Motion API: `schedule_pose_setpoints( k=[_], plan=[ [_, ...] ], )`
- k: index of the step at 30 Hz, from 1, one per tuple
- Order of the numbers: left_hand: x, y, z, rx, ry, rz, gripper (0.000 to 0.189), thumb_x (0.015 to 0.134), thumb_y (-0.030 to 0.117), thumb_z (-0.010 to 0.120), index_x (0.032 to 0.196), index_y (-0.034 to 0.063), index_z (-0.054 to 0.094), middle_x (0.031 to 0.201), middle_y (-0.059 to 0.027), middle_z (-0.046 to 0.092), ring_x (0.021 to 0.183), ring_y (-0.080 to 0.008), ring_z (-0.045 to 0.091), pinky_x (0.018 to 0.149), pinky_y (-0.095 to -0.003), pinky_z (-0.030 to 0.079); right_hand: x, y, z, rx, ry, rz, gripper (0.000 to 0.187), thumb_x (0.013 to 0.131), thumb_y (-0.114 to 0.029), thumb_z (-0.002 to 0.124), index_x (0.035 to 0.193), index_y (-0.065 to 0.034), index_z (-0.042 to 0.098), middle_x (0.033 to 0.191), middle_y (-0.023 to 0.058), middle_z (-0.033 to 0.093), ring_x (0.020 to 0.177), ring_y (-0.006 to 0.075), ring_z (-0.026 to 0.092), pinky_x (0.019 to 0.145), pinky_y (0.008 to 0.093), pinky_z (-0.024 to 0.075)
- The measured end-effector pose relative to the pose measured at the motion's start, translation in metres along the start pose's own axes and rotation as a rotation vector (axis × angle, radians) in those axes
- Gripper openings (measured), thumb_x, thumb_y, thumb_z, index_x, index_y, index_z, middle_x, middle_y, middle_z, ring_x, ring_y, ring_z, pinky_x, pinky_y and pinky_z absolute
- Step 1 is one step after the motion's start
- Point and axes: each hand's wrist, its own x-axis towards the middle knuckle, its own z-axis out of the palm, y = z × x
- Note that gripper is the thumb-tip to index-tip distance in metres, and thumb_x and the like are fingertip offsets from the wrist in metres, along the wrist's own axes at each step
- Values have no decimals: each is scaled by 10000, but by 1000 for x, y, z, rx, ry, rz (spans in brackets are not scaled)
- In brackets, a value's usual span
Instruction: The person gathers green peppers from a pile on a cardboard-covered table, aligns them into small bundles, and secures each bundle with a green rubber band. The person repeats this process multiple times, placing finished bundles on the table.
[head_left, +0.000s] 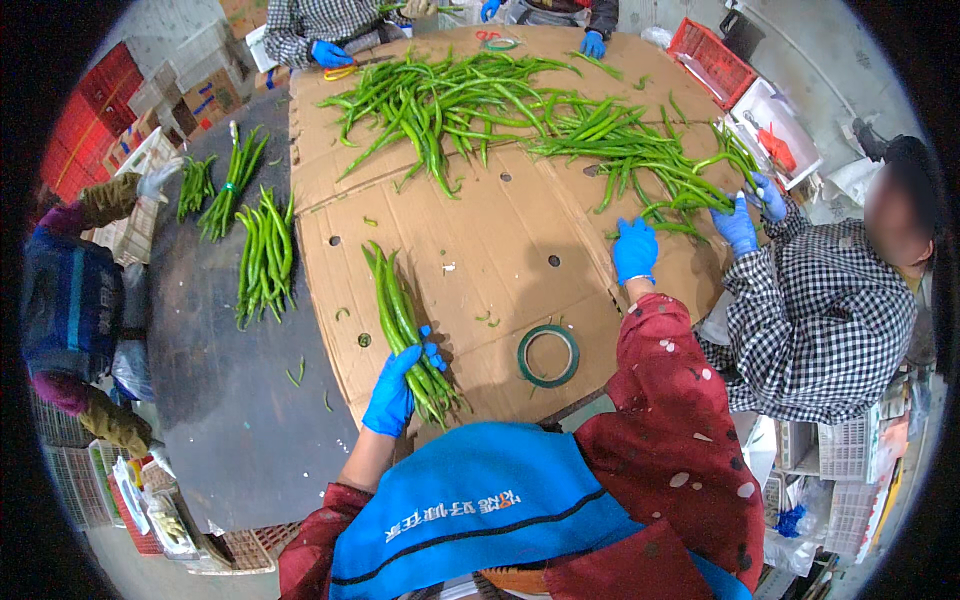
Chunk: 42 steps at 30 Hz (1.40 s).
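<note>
My left hand (393, 391), in a blue glove, is closed around a bunch of long green chili peppers (395, 304) above the cardboard. To the right, my right hand (635, 250), also blue-gloved, reaches to the lower edge of the loose pepper pile (622, 142); whether its fingers hold a pepper cannot be told. A roll of green tape (548, 356) lies flat on the cardboard sheet (465, 247) between my arms. On the dark tabletop (225, 405) at left lie a banded pepper bundle (229, 184) and a larger bunch of peppers (265, 255).
A person in a checked sleeve (757, 292) handles peppers close to my right hand. Another person stands at the far left, and gloved hands of others are at the far edge, near yellow-handled scissors (341, 72). A red crate (711, 63) stands at the upper right.
</note>
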Motion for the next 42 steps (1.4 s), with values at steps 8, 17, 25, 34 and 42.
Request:
schedule_pose_setpoints(
  k=[8,17,25,34,42],
  plan=[
    [1,4,0,-54,-97,-41,497,915,175,602,1345,0,426,1059,-112,609,943,-239,615,876,-380,517,6,-102,-68,355,187,-453,298,757,-91,600,1028,-170,696,922,79,648,843,293,596,727,399,490],
    [3,3,-13,-11,-41,-20,515,960,289,548,1366,4,412,1236,-146,566,1107,-254,580,967,-396,486,-95,-222,-194,822,187,-1143,369,784,-137,592,1143,-197,650,1093,23,601,889,226,574,718,369,474],
    [3,0,-21,-69,-261,12,573,988,359,475,1427,14,348,1305,-164,524,1147,-237,554,984,-359,462,-141,-227,-165,1017,-102,-1299,328,776,-125,616,1101,-124,664,1085,69,619,983,268,605,824,387,502],
    [-1,3,-9,-27,-59,-28,507,914,155,579,1371,13,413,1095,-113,608,929,-217,619,844,-342,524,-115,-199,-140,1206,-172,-923,222,836,-95,560,1033,-117,661,989,131,651,882,312,629,779,412,514],
    [1,6,-4,-37,-58,-29,535,889,140,608,1370,7,415,1037,-96,601,901,-212,616,829,-346,533,-8,-26,-22,275,-4,344,586,784,-350,689,1250,-35,524,1097,202,626,950,387,608,796,472,506]
  ],
)
